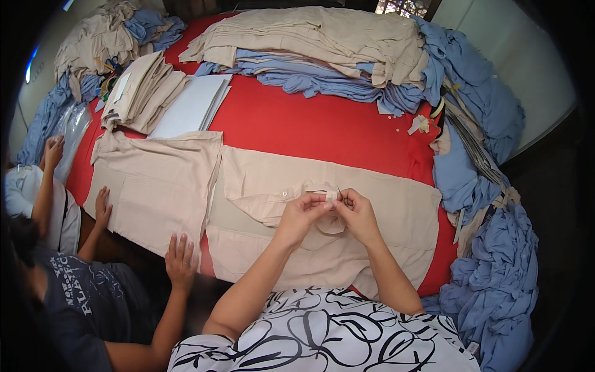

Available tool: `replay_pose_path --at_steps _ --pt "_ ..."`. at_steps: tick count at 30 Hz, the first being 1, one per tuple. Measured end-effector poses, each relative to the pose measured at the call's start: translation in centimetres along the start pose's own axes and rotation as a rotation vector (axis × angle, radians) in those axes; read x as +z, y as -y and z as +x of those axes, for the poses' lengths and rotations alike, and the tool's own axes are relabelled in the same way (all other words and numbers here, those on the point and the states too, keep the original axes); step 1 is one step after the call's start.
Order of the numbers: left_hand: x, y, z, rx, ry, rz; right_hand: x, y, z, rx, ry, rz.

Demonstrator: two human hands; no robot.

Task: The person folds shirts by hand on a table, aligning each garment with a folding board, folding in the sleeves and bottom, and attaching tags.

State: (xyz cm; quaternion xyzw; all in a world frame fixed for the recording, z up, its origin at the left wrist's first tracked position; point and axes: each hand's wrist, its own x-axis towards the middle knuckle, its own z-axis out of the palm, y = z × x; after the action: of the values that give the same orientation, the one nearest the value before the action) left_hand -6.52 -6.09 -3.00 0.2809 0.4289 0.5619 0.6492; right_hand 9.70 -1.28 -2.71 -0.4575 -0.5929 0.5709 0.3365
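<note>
A beige button shirt (260,245) lies spread out in front of me, its collar end lifted in my fingers. My left hand (302,216) pinches the collar edge beside a small white label (331,196). Close against it, my right hand (358,216) is closed at the same edge, thumb and fingertips together. A thin dark sliver shows at its fingertips, too small to make out. A pale button (284,194) sits on the front placket left of my hands.
Red cloth (297,121) covers the table. Beige and blue shirts are piled at the back (310,37), with blue ones heaped at the right (496,279). Left are folded shirts (142,93), white sheets (192,105) and a co-worker's hands (181,257) on another beige shirt (161,180).
</note>
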Motion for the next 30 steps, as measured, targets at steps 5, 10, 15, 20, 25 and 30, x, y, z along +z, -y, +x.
replay_pose_path --at_steps 5,10,15,20,25,30 --pt "-1.2 1.0 1.1 0.024 -0.115 0.077 1.5 0.9 -0.5 -0.077 -0.1 -0.053" --pt "-0.6 0.6 1.0 0.033 -0.131 -0.026 0.9 2.5 -3.3 0.274 0.179 0.412" --pt "-0.4 0.6 1.4 0.014 -0.082 -0.032 0.8 1.7 -3.6 0.35 0.237 0.625" --pt "-0.3 0.5 0.9 -0.009 -0.055 -0.012 0.9 1.7 -3.3 0.371 0.228 0.635" --pt "-0.1 1.1 0.7 0.006 -0.076 -0.032 0.9 1.2 -3.5 0.378 0.216 0.634" --pt "0.4 0.5 0.4 0.025 -0.084 0.045 1.0 1.2 -3.4 0.348 0.192 0.578"
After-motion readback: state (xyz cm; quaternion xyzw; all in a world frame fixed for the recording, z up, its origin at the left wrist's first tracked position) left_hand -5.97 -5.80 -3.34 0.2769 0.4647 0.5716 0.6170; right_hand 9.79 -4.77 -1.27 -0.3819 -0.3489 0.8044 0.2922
